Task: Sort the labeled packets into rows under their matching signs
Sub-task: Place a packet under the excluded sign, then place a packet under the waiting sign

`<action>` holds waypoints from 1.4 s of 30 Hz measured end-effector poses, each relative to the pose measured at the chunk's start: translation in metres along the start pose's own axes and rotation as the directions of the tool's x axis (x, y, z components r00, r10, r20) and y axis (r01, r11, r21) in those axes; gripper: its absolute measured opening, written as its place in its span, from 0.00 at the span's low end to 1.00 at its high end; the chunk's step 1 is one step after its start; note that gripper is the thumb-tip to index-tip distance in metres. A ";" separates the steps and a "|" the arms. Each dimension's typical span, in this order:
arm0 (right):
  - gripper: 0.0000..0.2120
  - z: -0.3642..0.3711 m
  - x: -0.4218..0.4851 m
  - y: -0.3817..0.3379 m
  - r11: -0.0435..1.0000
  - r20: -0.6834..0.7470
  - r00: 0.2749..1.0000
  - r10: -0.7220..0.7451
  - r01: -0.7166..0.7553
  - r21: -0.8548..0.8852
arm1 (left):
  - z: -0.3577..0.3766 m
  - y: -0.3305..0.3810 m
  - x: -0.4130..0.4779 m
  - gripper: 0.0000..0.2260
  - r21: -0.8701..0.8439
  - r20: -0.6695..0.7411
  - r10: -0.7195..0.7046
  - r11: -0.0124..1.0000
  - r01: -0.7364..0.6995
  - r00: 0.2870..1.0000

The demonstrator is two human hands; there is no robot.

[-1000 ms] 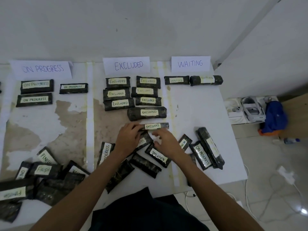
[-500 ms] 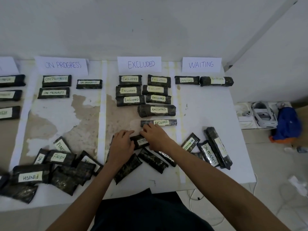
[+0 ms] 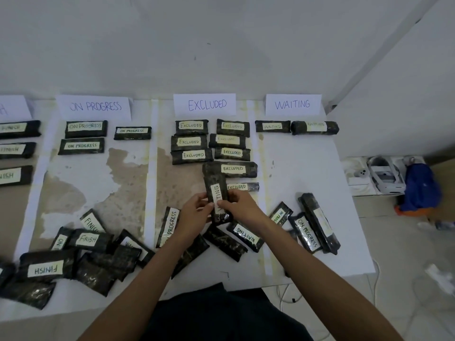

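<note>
Above the unsorted pile, WAITING packet (image 3: 217, 196) upright in the grip of left hand (image 3: 194, 215) and right hand (image 3: 242, 207).

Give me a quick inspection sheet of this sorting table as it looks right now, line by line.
Surface: white table with worn brown patches, split into columns.
Job's things: signs ON PROGRESS, EXCLUDED, WAITING; a fourth sign at far left is cut off. Three packets lie under ON PROGRESS, eight under EXCLUDED, two under WAITING. Unsorted pile along the near edge.
Clutter: nothing seen on the table beyond packets.
Grippers: left hand and right hand together hold one upright WAITING packet.
Cables: white cords hang below the near edge.
Surroundings: white headset and blue bag on the floor, right.
</note>
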State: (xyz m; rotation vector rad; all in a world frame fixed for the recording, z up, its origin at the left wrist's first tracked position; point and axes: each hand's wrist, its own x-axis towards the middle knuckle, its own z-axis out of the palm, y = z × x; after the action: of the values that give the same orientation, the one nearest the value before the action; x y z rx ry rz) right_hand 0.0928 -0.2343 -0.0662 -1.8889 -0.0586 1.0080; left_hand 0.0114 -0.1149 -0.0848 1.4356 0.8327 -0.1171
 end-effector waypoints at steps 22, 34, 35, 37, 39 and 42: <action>0.28 -0.142 0.025 0.004 -0.050 0.355 0.690 -0.631 0.420 -0.906 | 0.091 0.074 0.066 0.14 0.589 0.492 0.186 0.648 -0.483 0.850; 0.19 -0.291 0.079 0.018 0.346 -0.043 0.904 -0.426 0.118 -0.931 | 0.188 0.108 0.136 0.22 0.671 0.442 0.376 0.464 -0.578 0.815; 0.19 -0.303 0.088 0.021 0.390 -0.089 0.913 -0.399 0.082 -0.917 | 0.195 0.108 0.143 0.23 0.684 0.459 0.358 0.441 -0.580 0.813; 0.19 -0.324 0.104 0.027 0.457 -0.151 0.919 -0.363 0.035 -0.889 | 0.210 0.106 0.156 0.24 0.712 0.487 0.316 0.396 -0.579 0.814; 0.19 -0.339 0.119 0.033 0.503 -0.191 0.922 -0.337 0.005 -0.864 | 0.222 0.102 0.168 0.25 0.733 0.498 0.285 0.366 -0.574 0.819; 0.20 -0.355 0.136 0.041 0.538 -0.224 0.919 -0.325 -0.015 -0.843 | 0.237 0.094 0.178 0.25 0.746 0.510 0.277 0.330 -0.579 0.814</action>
State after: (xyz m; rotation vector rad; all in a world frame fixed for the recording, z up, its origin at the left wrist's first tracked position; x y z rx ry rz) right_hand 0.4027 -0.4545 -0.1106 -2.8663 -0.5937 0.4775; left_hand 0.2926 -0.2393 -0.1288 2.5426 0.0022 -0.3908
